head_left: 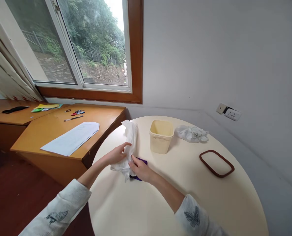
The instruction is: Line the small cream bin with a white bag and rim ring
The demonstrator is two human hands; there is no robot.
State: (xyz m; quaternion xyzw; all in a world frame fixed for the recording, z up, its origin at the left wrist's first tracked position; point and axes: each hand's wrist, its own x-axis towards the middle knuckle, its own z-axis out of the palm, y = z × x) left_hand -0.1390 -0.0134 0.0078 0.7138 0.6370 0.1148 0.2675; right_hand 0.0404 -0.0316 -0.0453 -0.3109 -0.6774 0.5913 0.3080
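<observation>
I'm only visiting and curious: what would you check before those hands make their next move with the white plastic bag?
1. Both hands on the white plastic bag: ok, left hand and right hand touch it.
2. Firmness of each grip: cannot tell.
3. Bag smooth and flat: not ok, it is bunched and creased.
4. Purple item fully in view: not ok, partly covered.
5. Cream bin upright, top open: ok; its floor is hidden.
6. Brown ring apart from the bin: ok, it lies on the table.
</observation>
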